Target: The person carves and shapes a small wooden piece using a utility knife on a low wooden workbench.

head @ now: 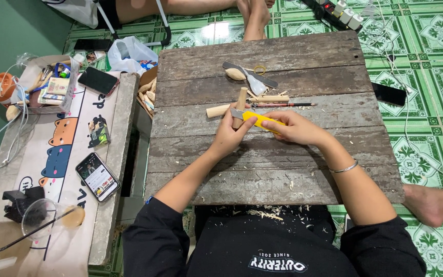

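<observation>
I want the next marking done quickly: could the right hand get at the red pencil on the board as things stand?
Probably yes. The red pencil lies uncovered just beyond the right hand on the wooden board, nothing between them, but that hand holds a yellow utility knife.

Black top w/ sleeves pushed up, white print on front, thin silver bangle on right wrist

The desk is rough, weathered grey planks, totally matt. In the left grip there's a pale, smooth wooden peg; the knife in the right grip has a glossy yellow plastic handle and a dull metal blade. Floor tiles beyond look shiny.
</observation>
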